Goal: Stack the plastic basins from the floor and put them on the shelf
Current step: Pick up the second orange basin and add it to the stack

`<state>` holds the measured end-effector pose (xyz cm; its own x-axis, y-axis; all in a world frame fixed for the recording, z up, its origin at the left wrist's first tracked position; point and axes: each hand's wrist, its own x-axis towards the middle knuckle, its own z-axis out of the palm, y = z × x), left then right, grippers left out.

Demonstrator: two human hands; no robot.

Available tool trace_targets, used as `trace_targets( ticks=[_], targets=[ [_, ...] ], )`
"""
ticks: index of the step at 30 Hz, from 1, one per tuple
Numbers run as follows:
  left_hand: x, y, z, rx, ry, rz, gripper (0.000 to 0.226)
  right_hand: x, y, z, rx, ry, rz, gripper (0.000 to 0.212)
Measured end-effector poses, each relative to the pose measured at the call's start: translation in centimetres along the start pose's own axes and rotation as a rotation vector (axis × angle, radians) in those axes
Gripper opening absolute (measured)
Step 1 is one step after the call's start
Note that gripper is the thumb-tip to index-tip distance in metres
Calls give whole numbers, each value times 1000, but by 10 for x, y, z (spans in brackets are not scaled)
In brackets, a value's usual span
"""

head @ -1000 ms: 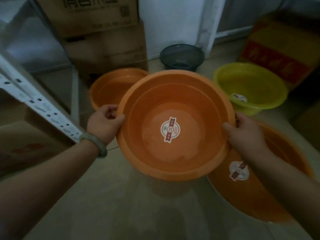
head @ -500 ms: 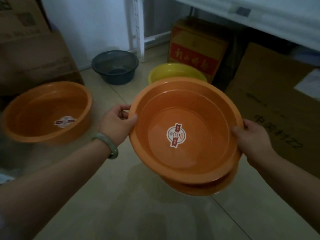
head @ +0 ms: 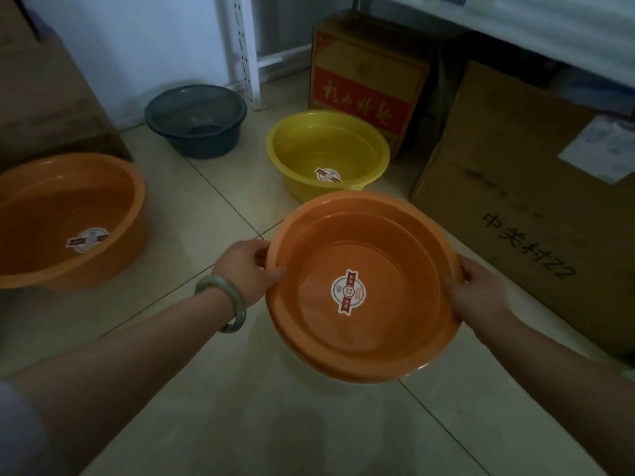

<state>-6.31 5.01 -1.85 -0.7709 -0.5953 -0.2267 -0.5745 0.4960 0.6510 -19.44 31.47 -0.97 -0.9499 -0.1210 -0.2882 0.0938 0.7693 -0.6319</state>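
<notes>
I hold an orange basin (head: 385, 262) with a round sticker inside, nested into a second orange basin (head: 309, 355) whose rim shows just beneath it on the floor. My left hand (head: 245, 269) grips the left rim and my right hand (head: 476, 292) grips the right rim. Another orange basin (head: 51, 207) sits on the floor at the left. A yellow basin (head: 326, 146) stands behind the stack, and a dark grey basin (head: 196, 118) rests near the wall.
A white shelf upright (head: 245, 49) stands at the wall, with a shelf board (head: 549, 32) at the upper right. Cardboard boxes (head: 522, 207) and a red-yellow carton (head: 367, 80) crowd under it. More boxes (head: 44, 91) stand at the left. Tiled floor lies below.
The view has swung right and down. The orange basin in my hands has dropped lower into the second orange basin on the floor. The yellow basin now shows fully.
</notes>
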Motion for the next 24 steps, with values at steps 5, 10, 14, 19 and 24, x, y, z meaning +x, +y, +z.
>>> trace_targets(
  ticks=[5, 10, 14, 19, 24],
  targets=[
    [4, -9, 9, -4, -40, -110, 49, 5, 9, 16, -40, -68, 53, 44],
    [9, -18, 10, -136, -42, -180, 45, 13, 2, 25, -46, -89, 94, 49],
    [13, -37, -4, -235, 3, -208, 47, 13, -16, 45, 26, -114, 125, 58],
    [17, -72, -50, -332, 44, -212, 45, -1, -55, 72, 91, -173, 119, 60],
    [22, -89, -103, -423, 5, -230, 38, -14, -106, 73, 121, -225, 145, 64]
  ],
)
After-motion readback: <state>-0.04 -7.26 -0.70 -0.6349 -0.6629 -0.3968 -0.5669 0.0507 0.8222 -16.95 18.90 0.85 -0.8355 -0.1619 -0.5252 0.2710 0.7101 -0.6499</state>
